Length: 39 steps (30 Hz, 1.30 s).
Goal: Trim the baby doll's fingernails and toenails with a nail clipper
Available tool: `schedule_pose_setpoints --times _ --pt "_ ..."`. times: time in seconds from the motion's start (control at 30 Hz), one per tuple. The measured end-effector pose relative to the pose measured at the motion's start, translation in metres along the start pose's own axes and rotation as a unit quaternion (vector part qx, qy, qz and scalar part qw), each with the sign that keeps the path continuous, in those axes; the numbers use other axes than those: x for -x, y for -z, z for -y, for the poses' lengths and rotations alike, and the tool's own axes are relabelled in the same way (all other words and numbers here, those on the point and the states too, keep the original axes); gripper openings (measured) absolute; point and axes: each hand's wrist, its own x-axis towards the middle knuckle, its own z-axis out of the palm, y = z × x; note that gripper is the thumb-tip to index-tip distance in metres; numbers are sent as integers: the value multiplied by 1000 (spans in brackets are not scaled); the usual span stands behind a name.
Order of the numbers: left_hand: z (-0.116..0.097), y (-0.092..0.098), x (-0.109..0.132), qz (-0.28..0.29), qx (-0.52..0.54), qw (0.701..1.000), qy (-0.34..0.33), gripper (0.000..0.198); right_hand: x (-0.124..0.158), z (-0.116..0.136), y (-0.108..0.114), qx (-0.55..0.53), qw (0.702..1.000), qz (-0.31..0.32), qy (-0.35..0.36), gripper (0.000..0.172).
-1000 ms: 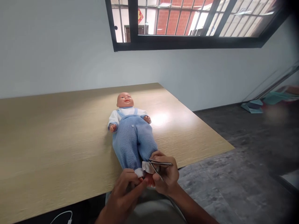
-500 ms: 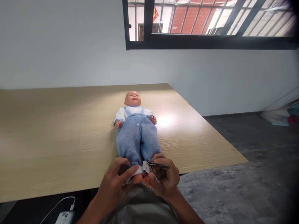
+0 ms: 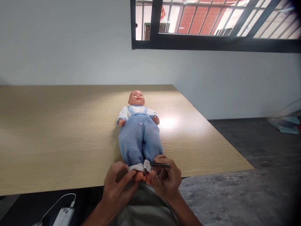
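Note:
A baby doll (image 3: 142,131) in blue fleece overalls and a white top lies on its back, its feet towards me. My left hand (image 3: 118,182) has its fingers curled at the doll's foot (image 3: 138,176) on the left, just below the white trouser cuff (image 3: 136,167). In my right hand (image 3: 168,179) is a pair of metal nail clippers (image 3: 161,165), held between thumb and fingers beside the doll's other foot (image 3: 148,179). A crumpled white cuff (image 3: 147,165) lies at the clippers' tip. Their cutting end is too small to make out.
The doll rests on a light wooden table (image 3: 70,135), its feet at the near edge. Below the edge on the left is a white power bank (image 3: 64,216) with a cable (image 3: 57,201). A barred window (image 3: 199,22) is in the wall behind.
My left fingers have slid lower on the doll's foot, baring more of the white cuff. The right hand keeps its hold on the clippers. The whole view has shifted slightly.

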Motion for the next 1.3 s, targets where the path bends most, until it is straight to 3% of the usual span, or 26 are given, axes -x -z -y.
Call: schedule_pose_setpoints --times 0.3,0.57,0.77,0.93,1.17,1.3 --pt "-10 -3 -26 -68 76 994 -30 16 5 1 -1 28 999 -6 34 22" --pt "-23 -12 -47 -104 71 990 63 16 9 -3 4 -9 1000 4 -8 23" --pt "-25 -24 -50 -126 122 982 73 19 -9 10 22 -97 992 71 -50 29" --pt "-20 -24 -48 -136 158 977 50 20 -27 18 31 -174 966 182 -54 27" --pt "-19 -23 -46 -138 167 975 52 21 -49 11 39 -146 933 328 3 43" --pt "-18 -25 -47 -139 173 973 57 17 -63 11 44 -114 926 358 38 49"
